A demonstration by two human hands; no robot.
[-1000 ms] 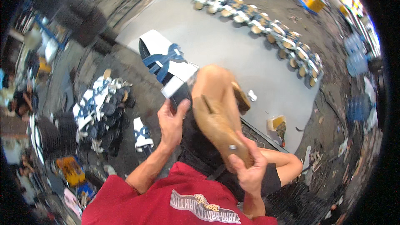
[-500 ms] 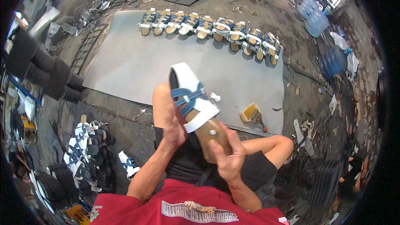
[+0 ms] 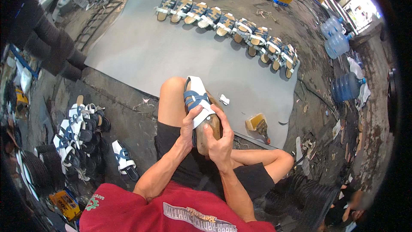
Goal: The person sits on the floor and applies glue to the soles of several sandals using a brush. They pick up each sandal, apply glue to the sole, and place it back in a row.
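Over my lap I hold a sandal (image 3: 198, 99) with white and blue straps, fitted around a brown shoe last (image 3: 201, 142). My left hand (image 3: 186, 129) is closed on its left side, thumb pressing the white strap near the middle. The fingers of my right hand (image 3: 220, 142) wrap the right side of the last, with the thumb lying on its top. The toe end points away from me. The sandal's underside and several fingertips are hidden.
A grey mat (image 3: 141, 38) lies ahead, bearing a row of sandals (image 3: 225, 25), a small white piece (image 3: 224, 99), and a brush (image 3: 262, 131) by a yellowish container (image 3: 255, 121). At left are piled sandals (image 3: 71, 131) and a single sandal (image 3: 124, 160). Water jugs (image 3: 346, 87) stand right.
The sandal has turned more upright and tipped, showing less of its length. My left hand has shifted its thumb onto the strap, and my right hand has moved up the last. The view has turned slightly.
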